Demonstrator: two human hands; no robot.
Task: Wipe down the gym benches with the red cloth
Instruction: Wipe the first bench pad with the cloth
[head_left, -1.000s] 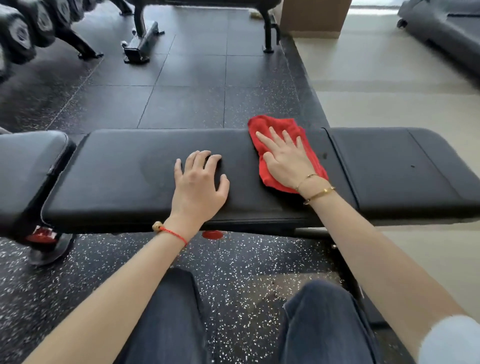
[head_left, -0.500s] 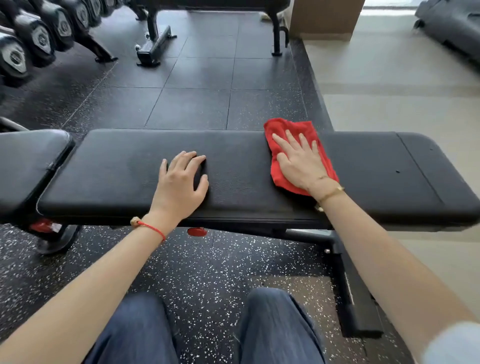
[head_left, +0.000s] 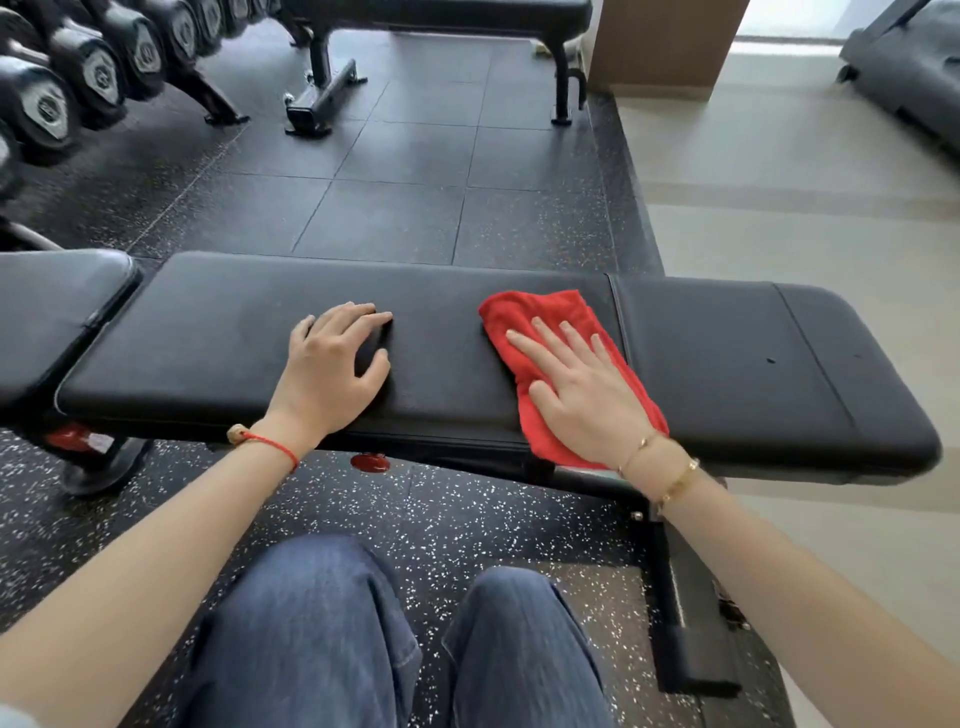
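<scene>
Head view looks down on a black padded bench (head_left: 208, 338), the worktop, which runs from left to right. On it lies the red cloth (head_left: 545, 322), right of the middle, just beside a seam in the pad. Its near edge hangs a little over the front side. The right hand (head_left: 582, 395) lies flat on the cloth with straight, spread fingers and presses it down. The left hand (head_left: 332, 364) rests on the bare pad, fingers relaxed, holding nothing. Dumbbells (head_left: 78, 78) stand on a rack behind.
</scene>
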